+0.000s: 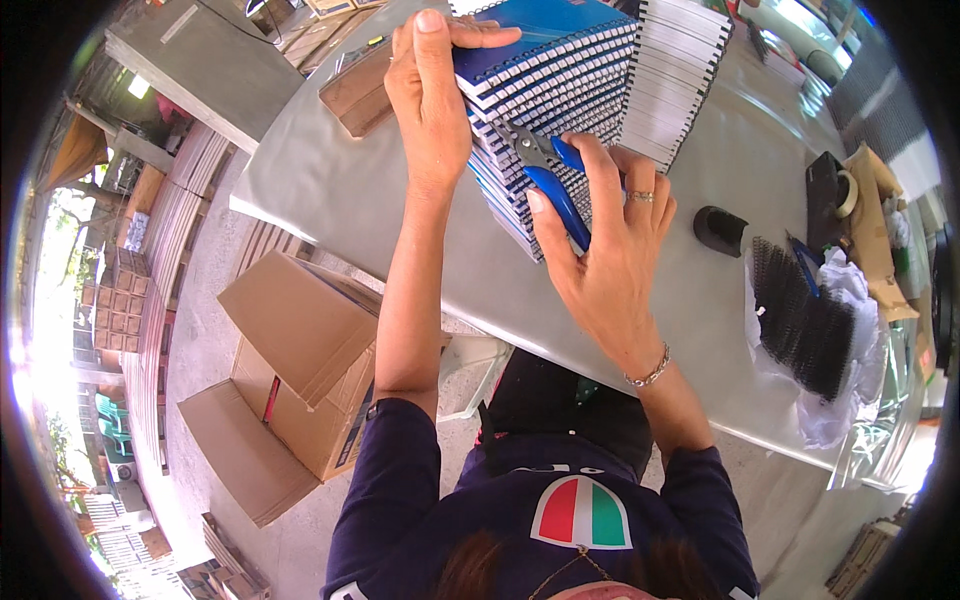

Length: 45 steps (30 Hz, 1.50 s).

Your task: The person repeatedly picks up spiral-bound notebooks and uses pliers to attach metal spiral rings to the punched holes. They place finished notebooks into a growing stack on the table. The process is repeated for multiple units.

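A tall stack of spiral-bound notebooks (pixel 568 88) stands on the grey-covered table, its black coils and white page edges toward me. The top one has a blue cover (pixel 565 22). My left hand (pixel 432 110) rests against the stack's left corner, with fingers stretched over the cover and the thumb apart. In my right hand (pixel 612 235) is a pair of blue-handled wire cutters (pixel 556 200), its handles spread between thumb and fingers. The metal jaws are at the coil ends on the stack's near left corner. Whether they touch a wire is too small to tell.
More spiral notebooks (pixel 675 85) stand right of the stack. A brown block (pixel 358 92) lies to its left. On the right are a black curved object (pixel 720 231), black binding coils (pixel 800 320) and a tape roll (pixel 846 193). An open cardboard box (pixel 300 335) sits below the table's left edge.
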Motion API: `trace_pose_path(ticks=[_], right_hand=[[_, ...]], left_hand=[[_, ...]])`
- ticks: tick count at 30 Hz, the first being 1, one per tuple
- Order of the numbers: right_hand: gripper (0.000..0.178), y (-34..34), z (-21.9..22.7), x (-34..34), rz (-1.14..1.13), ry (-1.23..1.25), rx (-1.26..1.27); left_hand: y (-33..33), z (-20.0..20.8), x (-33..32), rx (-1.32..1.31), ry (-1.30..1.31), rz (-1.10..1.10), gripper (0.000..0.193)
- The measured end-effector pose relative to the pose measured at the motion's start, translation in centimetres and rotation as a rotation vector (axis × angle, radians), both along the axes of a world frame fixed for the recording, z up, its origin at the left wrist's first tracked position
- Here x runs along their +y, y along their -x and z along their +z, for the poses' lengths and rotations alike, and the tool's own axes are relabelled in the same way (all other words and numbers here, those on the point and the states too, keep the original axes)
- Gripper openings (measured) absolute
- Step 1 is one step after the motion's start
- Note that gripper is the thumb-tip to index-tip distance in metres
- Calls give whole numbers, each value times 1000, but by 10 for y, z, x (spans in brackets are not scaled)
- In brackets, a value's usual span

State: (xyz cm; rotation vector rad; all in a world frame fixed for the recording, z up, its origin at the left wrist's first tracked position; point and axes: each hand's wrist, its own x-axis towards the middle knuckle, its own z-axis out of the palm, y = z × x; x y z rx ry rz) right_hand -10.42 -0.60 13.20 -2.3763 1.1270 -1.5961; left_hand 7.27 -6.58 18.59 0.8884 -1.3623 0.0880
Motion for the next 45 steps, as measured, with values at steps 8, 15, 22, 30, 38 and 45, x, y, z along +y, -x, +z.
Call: trace_pose_path(ticks=[8,15,22,30,38,45], right_hand=[[42,8,24,-6,632,-862,-308],[46,0,-4,3,134,-114,-139],[52,-10,-16,3,-13,19,-37],[33,9,6,-11,665,-841,-391],[47,5,-13,3,115,-86,-136],[52,-5,-21,2,-1,0,-73]], left_hand=[[1,0,2,71,-45,-10,70],[5,5,7,73,-40,34,65],[2,-1,5,69,-35,40,65],[3,-2,0,89,-1,15,63],[6,1,0,92,2,1,63],[6,-1,-1,104,13,-8,63]])
